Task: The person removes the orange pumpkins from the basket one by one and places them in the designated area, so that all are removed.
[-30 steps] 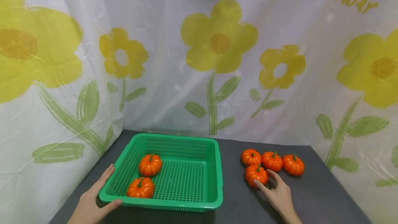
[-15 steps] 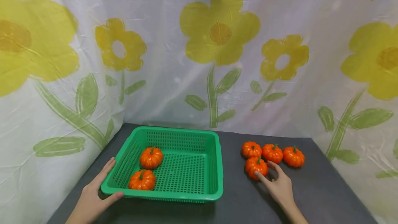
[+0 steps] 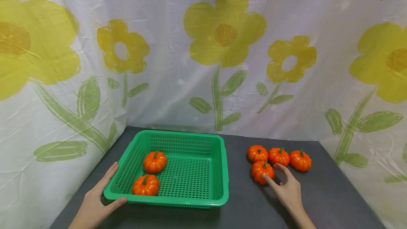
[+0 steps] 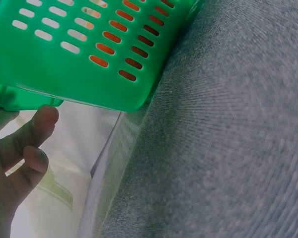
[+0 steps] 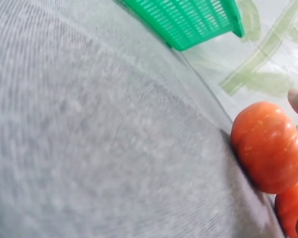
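Note:
My left hand (image 3: pixel 95 199) lies at the near left corner of a green plastic basket (image 3: pixel 178 201), fingers along the left side and thumb by the front rim. In the left wrist view its fingers (image 4: pixel 32 130) look loosely bent beside the basket wall (image 4: pixel 54 64). Two small orange pumpkins (image 3: pixel 154 162) sit in the basket's left part. My right hand (image 3: pixel 287 190) is beside the nearest loose pumpkin (image 3: pixel 261 173), thumb and forefinger spread. The thumb tip overlaps this pumpkin's right edge; whether it touches cannot be told. No grip on it shows.
Behind the nearest loose pumpkin, three more pumpkins (image 3: pixel 278 156) stand in a row on the dark grey table (image 3: pixel 330 186). A white cloth (image 3: pixel 168 91) printed with yellow flowers hangs along the back and both sides. The basket occupies the table's left half.
The head view has tilted down, so everything sits higher in it. My right hand has drawn slightly right of the nearest loose pumpkin. The left hand stays by the basket; no pumpkin has visibly moved.

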Action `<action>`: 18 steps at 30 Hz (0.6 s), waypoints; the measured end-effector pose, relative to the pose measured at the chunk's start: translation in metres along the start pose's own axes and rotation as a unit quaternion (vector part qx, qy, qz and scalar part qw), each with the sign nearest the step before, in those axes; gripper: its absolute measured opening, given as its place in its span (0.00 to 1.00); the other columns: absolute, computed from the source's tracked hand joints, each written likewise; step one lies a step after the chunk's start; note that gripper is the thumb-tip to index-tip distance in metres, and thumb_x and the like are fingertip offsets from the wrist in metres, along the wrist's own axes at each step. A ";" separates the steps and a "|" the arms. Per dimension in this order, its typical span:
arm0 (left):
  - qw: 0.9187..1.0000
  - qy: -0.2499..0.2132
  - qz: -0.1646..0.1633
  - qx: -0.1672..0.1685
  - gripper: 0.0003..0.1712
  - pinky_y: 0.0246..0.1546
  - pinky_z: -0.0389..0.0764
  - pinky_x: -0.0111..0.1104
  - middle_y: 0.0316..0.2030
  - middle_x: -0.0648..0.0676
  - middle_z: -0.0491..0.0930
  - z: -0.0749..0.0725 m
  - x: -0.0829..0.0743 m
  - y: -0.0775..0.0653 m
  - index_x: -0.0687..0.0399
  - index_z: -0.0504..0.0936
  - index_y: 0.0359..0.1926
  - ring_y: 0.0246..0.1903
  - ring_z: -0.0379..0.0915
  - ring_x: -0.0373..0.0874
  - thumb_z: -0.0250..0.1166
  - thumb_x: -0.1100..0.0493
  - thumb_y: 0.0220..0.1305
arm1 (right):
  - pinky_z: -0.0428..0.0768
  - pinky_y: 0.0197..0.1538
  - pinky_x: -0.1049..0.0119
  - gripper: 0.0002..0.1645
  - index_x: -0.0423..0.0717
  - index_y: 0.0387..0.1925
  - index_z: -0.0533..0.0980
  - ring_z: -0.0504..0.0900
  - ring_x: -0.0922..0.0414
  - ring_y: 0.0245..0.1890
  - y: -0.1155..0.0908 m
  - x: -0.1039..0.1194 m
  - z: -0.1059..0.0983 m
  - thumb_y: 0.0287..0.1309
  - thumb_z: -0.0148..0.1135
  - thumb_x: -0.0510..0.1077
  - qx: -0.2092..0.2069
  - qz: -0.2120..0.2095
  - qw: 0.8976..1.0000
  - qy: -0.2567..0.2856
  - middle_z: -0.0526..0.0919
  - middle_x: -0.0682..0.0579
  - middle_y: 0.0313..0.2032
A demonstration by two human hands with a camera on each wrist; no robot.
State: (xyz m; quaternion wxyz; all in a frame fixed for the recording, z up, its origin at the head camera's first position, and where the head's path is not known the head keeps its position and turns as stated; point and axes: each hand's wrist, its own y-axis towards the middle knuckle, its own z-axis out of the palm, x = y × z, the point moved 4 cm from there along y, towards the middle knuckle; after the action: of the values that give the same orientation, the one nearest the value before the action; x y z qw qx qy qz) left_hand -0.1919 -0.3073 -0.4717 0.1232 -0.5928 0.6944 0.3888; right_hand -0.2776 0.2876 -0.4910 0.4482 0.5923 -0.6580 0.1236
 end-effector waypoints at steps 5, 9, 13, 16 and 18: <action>1.000 -0.005 0.001 0.000 0.60 0.55 0.71 0.73 0.83 0.35 0.50 0.001 0.000 0.000 0.30 0.55 0.85 0.66 0.39 0.06 0.81 0.51 0.59 | 0.74 0.28 0.73 0.38 0.46 0.63 0.80 0.56 0.65 0.09 0.001 0.006 -0.005 0.53 0.84 0.54 -0.007 0.000 1.000 0.008 0.87 0.42 0.57; 1.000 0.000 0.002 -0.003 0.60 0.69 0.70 0.53 0.83 0.34 0.50 0.001 -0.001 -0.002 0.30 0.55 0.85 0.67 0.40 0.07 0.81 0.51 0.60 | 0.68 0.21 0.70 0.40 0.48 0.65 0.79 0.56 0.65 0.09 0.004 0.017 -0.007 0.54 0.84 0.56 -0.005 0.001 1.000 0.007 0.89 0.37 0.44; 1.000 0.003 0.002 -0.009 0.59 0.70 0.64 0.31 0.83 0.34 0.50 0.000 -0.002 -0.003 0.30 0.55 0.85 0.68 0.40 0.08 0.81 0.51 0.60 | 0.67 0.20 0.70 0.41 0.48 0.66 0.78 0.59 0.66 0.11 0.009 0.034 -0.005 0.55 0.83 0.57 0.006 -0.016 1.000 0.026 0.88 0.40 0.50; 1.000 0.003 -0.002 -0.006 0.59 0.70 0.67 0.40 0.83 0.36 0.51 -0.001 -0.003 -0.003 0.30 0.55 0.85 0.68 0.40 0.08 0.80 0.51 0.60 | 0.67 0.18 0.71 0.41 0.49 0.68 0.77 0.58 0.67 0.11 0.012 0.049 -0.001 0.56 0.82 0.56 0.019 -0.034 0.998 0.042 0.85 0.44 0.62; 1.000 0.002 -0.002 -0.005 0.59 0.64 0.71 0.56 0.83 0.36 0.51 -0.001 -0.003 -0.002 0.31 0.55 0.85 0.67 0.40 0.07 0.80 0.51 0.60 | 0.65 0.16 0.70 0.42 0.50 0.69 0.76 0.56 0.68 0.10 0.015 0.060 0.003 0.57 0.82 0.56 0.029 -0.050 0.997 0.047 0.84 0.43 0.62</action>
State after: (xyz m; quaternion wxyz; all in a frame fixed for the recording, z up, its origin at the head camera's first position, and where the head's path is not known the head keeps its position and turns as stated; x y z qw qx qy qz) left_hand -0.1887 -0.3059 -0.4697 0.1198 -0.5957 0.6912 0.3911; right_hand -0.2859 0.2493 -0.4426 0.4668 0.6310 -0.6019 0.1472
